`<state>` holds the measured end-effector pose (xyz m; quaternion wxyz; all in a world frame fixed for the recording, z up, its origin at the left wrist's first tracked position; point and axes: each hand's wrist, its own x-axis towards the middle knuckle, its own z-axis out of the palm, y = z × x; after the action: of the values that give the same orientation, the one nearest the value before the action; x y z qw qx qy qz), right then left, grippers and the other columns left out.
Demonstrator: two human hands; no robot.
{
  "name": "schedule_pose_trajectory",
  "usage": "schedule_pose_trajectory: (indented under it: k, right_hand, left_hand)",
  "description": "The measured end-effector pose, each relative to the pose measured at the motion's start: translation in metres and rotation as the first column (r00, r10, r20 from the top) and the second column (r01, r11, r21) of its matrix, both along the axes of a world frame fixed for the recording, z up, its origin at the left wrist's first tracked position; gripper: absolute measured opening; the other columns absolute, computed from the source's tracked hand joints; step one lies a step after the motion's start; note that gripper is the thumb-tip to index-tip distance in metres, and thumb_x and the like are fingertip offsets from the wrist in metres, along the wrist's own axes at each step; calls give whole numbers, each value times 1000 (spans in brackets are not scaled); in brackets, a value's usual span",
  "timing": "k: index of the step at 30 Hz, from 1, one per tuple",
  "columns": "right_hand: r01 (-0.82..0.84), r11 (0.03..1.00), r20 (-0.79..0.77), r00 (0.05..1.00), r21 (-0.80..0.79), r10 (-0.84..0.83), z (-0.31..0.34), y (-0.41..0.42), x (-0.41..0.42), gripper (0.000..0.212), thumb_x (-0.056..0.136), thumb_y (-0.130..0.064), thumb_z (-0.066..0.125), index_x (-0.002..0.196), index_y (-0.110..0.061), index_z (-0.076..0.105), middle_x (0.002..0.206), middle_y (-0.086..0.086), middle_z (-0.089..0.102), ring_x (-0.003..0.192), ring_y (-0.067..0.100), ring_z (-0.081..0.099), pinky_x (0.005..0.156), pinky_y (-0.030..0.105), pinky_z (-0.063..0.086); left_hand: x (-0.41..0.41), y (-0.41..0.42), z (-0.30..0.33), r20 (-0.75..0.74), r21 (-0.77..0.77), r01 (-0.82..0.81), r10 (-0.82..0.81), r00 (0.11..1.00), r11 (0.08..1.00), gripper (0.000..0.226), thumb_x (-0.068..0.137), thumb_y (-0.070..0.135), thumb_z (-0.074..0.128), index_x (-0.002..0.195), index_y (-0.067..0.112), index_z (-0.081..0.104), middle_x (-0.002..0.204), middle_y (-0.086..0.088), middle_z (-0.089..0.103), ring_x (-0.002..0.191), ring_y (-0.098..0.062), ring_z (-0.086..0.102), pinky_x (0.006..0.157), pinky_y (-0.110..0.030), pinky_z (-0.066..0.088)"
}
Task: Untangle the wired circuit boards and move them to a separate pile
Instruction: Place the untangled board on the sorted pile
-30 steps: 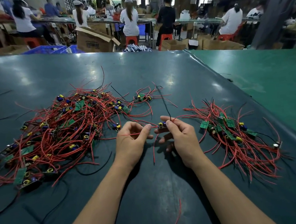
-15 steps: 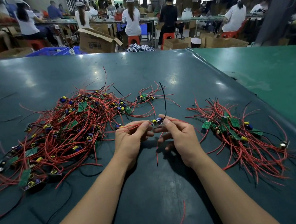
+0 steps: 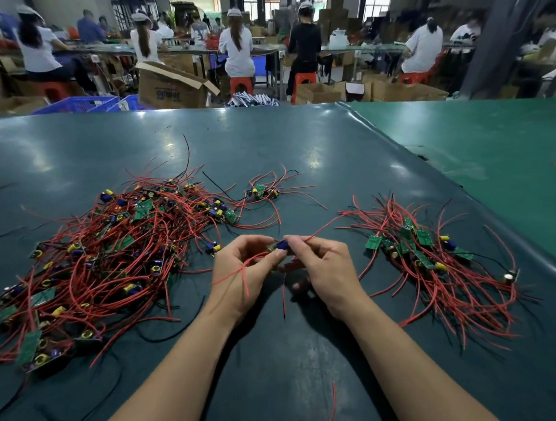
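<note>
A big tangled heap of small green circuit boards with red wires (image 3: pixel 105 261) lies on the left of the dark green table (image 3: pixel 299 160). A smaller sorted pile of wired boards (image 3: pixel 431 263) lies on the right. Between them, my left hand (image 3: pixel 245 274) and my right hand (image 3: pixel 326 270) together pinch one small circuit board (image 3: pixel 280 245) with a blue capacitor. Its red wires trail over my left hand, hang down between my hands and stretch right toward the smaller pile.
Two wired boards (image 3: pixel 263 191) lie apart behind my hands. Loose red wire (image 3: pixel 330 412) and black wires (image 3: pixel 85 412) lie near the front edge. A lighter green table (image 3: pixel 501 141) adjoins on the right. People sit at benches with cardboard boxes (image 3: pixel 173 88) beyond.
The black wire that stood up from the held board is no longer raised. Both hands stay in the middle, turning the board between their fingertips; a red wire now drapes over my left hand.
</note>
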<state>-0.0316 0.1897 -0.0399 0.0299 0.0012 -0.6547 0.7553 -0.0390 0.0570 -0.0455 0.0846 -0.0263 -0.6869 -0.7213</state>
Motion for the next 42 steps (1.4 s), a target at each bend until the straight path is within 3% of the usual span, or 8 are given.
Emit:
schedule_pose_trajectory:
  k: [2,7,12,16,21,25,33,42]
  right_hand:
    - [0,1000,25,1000,-21,0,1,0,-1,16,96,-17,60,89,-9,72,75,3,74,53,15,66,39,23,48]
    - [95,995,-44,995,40,-93,0,1,1,21,92,-21,67,75,-10,74,72,5,74,49,14,64,34,17,37]
    - [237,968,-108,968,86,-227,-1,3,-1,27,89,-28,71,66,-14,75,65,14,69,51,21,52,44,24,35]
    - [342,934,-207,926,108,-315,-1,-1,-2,12,88,-19,72,77,-17,77,58,-4,65,39,4,47,44,17,39]
    - [424,905,-156,893,-24,-423,0,2,-10,10,84,-13,75,79,-21,75,64,-2,71,43,8,56,44,16,42]
    - [384,916,-118,910,-120,-397,0,8,-15,8,93,-13,65,89,-16,71,66,3,72,42,9,58,35,18,38]
    - [510,825,-406,826,245,-391,-5,16,-23,13,100,-14,51,108,-16,61,70,-3,69,44,9,61,49,24,51]
    - [455,830,-413,857,324,-309,-9,23,-29,19,99,-12,48,107,-28,54,70,-4,72,40,14,61,44,21,43]
  left_hand:
    - [2,2,1,12,-10,14,-14,1000,1000,17,79,-3,75,94,-3,68,87,-17,72,76,-16,65,76,-32,55]
    - [2,-2,0,44,37,-9,7,999,999,5,81,1,73,82,6,71,58,7,65,51,-2,53,51,-15,42]
    - [4,-3,0,57,64,-21,17,998,998,9,76,6,74,78,12,66,61,3,60,55,-10,48,55,-22,40]
    - [3,-4,2,64,63,-11,7,998,998,14,80,-2,69,78,11,63,60,6,59,56,-10,49,61,-26,41]
    - [4,-3,2,33,-7,28,-28,999,1000,18,80,-7,68,77,10,62,61,8,60,51,0,51,54,-14,42]
    - [4,-3,5,59,-12,27,-26,998,1000,19,81,-7,66,77,11,61,61,4,57,53,-7,48,55,-19,40]
    - [1,8,7,54,-89,81,-77,996,993,20,83,-4,64,75,11,55,60,3,51,45,0,42,47,-13,34]
    - [-20,-4,12,125,-203,294,-273,954,934,16,80,0,63,74,10,52,53,4,48,40,-3,38,40,-15,31]
